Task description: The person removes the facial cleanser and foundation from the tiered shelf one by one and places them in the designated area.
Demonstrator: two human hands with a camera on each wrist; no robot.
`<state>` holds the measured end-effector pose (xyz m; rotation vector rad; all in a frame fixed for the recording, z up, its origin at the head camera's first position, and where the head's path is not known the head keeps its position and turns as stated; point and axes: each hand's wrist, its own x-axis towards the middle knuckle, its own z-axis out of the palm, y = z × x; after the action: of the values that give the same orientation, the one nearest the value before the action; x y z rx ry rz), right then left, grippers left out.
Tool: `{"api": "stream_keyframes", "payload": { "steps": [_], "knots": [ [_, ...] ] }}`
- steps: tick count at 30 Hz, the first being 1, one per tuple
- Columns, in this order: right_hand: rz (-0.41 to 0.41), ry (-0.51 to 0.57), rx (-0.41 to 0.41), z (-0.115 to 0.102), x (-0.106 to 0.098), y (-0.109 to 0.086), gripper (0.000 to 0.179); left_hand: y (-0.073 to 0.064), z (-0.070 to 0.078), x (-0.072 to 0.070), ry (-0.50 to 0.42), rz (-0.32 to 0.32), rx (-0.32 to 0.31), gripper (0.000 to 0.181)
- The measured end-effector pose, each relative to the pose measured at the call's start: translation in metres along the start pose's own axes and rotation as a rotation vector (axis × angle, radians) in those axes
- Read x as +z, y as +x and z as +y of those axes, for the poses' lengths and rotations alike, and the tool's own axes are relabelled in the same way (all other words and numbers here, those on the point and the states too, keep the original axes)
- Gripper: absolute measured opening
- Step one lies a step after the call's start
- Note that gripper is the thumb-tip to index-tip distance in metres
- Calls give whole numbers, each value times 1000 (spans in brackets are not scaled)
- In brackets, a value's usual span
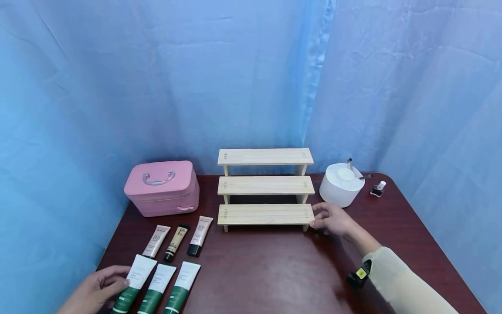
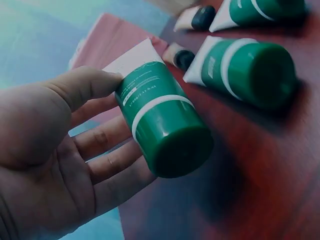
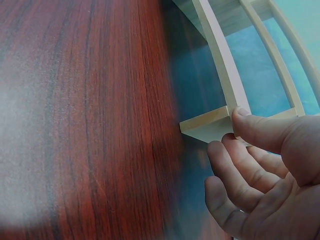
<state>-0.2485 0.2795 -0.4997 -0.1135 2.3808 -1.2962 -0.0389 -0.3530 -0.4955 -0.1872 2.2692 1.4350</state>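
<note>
At the table's near left, my left hand (image 1: 100,288) grips a green-and-white squeeze tube (image 1: 135,279) between thumb and fingers. In the left wrist view the tube (image 2: 160,110) is tilted, its green cap turned toward the camera. Two matching tubes lie just right of it, a middle one (image 1: 157,285) and an outer one (image 1: 183,283). My right hand (image 1: 331,220) holds the right end of the lowest step of a three-tier wooden stand (image 1: 266,213). The right wrist view has its thumb on the step's edge (image 3: 232,95), with the other fingers curled near the leg.
Behind the green tubes lie two pale BB tubes (image 1: 156,240) and a beige black-capped tube (image 1: 176,242). A pink case (image 1: 161,192) stands at back left. Right of the stand are a white brush holder (image 1: 341,192) and a small dark bottle (image 1: 378,189). Blue curtains surround the table.
</note>
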Motion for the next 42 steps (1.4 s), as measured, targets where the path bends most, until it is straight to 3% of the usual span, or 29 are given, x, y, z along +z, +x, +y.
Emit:
{"api": "stream_keyframes", "payload": {
  "steps": [7,16,22,31,35,42],
  "knots": [
    [11,5,11,-3,-3,-2,59,5,-25,0,-43,-26,-75,60],
    [7,11,1,-4,-3,-2,59,7,-38,2,-34,-10,-102,62],
    [15,5,13,-4,-3,-2,58,7,-37,-1,18,-27,-74,60],
    [6,-11,11,-5,-3,-4,60,6,-29,0,86,-6,-111,54],
    [5,-10,1,-4,-5,-3,60,6,-25,1,102,21,-123,51],
    [-8,-18,-16,-2,-6,-3,63,6,-24,8,119,107,-207,51]
  ]
}}
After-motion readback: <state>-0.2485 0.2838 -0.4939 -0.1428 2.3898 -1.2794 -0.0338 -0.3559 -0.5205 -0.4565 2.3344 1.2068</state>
